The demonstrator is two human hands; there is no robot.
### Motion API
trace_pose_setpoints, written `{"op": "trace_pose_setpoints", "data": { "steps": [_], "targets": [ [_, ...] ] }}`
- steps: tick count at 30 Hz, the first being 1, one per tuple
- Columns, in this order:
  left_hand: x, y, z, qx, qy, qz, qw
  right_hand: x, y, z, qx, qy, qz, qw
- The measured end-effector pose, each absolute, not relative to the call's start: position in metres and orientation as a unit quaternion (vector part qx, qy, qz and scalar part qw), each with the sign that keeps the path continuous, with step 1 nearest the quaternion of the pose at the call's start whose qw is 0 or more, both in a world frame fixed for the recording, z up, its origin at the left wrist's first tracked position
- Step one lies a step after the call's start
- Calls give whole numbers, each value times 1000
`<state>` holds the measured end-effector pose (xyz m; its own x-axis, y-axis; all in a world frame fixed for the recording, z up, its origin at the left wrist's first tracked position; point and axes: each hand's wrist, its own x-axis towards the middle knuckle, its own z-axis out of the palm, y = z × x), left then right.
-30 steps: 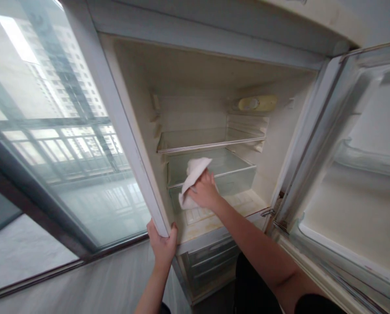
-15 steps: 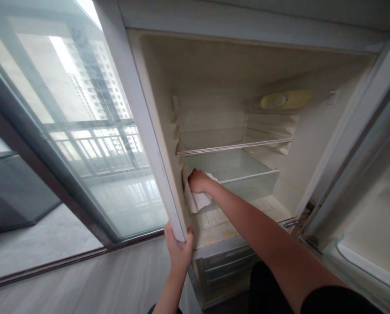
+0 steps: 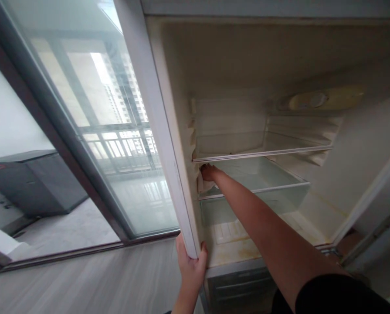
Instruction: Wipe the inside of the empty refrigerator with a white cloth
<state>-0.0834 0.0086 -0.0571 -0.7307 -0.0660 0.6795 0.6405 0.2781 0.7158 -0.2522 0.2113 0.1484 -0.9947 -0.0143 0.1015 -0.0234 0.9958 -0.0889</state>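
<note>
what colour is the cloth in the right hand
Off-white; the cloth shows best in the head view, partly hidden by the right hand.

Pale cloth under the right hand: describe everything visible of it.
The pale cloth looks like soft, plain fabric, bunched and creased. The right hand holds and partly hides it; a loose fold hangs below the hand. It is inside the fridge, by the left inner wall, lower than the glass shelf. Whether it touches that wall is unclear.

Glass shelf spans refrigerator side to side. Ribbed base below; yellow-brown stains near front edge.
</note>
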Motion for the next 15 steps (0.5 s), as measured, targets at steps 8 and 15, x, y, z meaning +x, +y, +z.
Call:
{"op": "trace_pose_setpoints", "data": {
  "steps": [8, 15],
  "targets": [
    [-84, 9, -58, -196, -737, -557, 329, -264, 219, 152, -6, -998, 45, 38],
    [-84, 9, -54, -193, -738, -557, 328, -245, 197, 157, -26, -996, 36, 73]
  ]
}}
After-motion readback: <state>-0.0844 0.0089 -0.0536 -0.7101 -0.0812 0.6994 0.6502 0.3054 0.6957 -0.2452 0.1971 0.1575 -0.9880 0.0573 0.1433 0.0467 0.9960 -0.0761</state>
